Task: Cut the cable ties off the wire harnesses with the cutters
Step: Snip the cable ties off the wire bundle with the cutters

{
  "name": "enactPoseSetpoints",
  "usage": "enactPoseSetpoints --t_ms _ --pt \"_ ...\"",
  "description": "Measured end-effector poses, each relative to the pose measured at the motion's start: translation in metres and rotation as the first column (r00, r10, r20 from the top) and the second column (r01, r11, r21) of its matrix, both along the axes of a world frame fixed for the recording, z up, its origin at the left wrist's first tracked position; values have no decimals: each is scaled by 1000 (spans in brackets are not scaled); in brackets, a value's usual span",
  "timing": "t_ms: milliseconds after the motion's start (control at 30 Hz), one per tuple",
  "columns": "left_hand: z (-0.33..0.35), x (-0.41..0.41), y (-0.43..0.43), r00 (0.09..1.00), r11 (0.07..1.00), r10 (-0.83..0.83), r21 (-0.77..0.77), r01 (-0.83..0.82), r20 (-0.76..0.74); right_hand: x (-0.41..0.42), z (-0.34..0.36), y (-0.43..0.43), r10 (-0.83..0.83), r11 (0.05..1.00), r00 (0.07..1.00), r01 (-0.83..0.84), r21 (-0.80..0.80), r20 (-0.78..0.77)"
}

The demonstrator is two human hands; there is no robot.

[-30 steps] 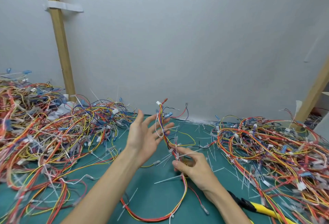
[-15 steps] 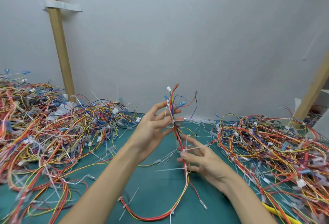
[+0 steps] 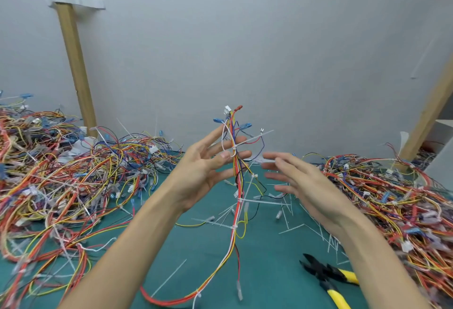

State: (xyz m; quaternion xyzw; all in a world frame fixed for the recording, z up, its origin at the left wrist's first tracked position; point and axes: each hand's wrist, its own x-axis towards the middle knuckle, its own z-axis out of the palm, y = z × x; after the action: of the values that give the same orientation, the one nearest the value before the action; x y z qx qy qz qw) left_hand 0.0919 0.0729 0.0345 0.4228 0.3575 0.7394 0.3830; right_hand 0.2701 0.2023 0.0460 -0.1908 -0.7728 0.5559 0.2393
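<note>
My left hand (image 3: 208, 169) holds a wire harness (image 3: 236, 186) upright above the green table, pinching it between thumb and fingers near its top. The harness is a bundle of red, yellow, white and blue wires with several white cable ties (image 3: 240, 200) sticking out along it; its lower end trails onto the table. To the right of the harness my right hand (image 3: 301, 186) is blurred, with straight fingers that touch nothing. The cutters (image 3: 327, 275), black-jawed with yellow handles, lie on the table at the lower right, below my right forearm.
Big tangled piles of harnesses lie at the left (image 3: 61, 181) and at the right (image 3: 392, 198). Loose cut white ties (image 3: 289, 229) litter the green table (image 3: 269, 272) between them. A grey wall with wooden posts (image 3: 73, 51) stands close behind.
My left hand has closed on the harness top and raised it. My right hand has let go of the lower part and moved off to the right. The cutters are in full view now.
</note>
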Motion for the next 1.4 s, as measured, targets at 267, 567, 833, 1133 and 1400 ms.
enactPoseSetpoints --t_ms 267,567,833,1133,1400 --pt "2 1 0 999 999 -35 -5 36 40 -21 -17 -31 258 966 963 -258 -12 72" --pt "6 -8 -5 999 995 -43 -89 43 -5 -14 -13 -25 215 973 973 -220 62 81" --pt "7 -13 -8 1000 992 8 -125 -9 -12 -15 -12 -19 -61 963 997 71 261 -47" --pt "7 -11 -8 988 977 51 -198 -80 -147 -11 -10 -7 -177 935 967 224 276 -184" --pt "8 -9 -9 970 964 3 -258 -67 -241 -10 -9 -6 -216 928 945 276 249 -245"
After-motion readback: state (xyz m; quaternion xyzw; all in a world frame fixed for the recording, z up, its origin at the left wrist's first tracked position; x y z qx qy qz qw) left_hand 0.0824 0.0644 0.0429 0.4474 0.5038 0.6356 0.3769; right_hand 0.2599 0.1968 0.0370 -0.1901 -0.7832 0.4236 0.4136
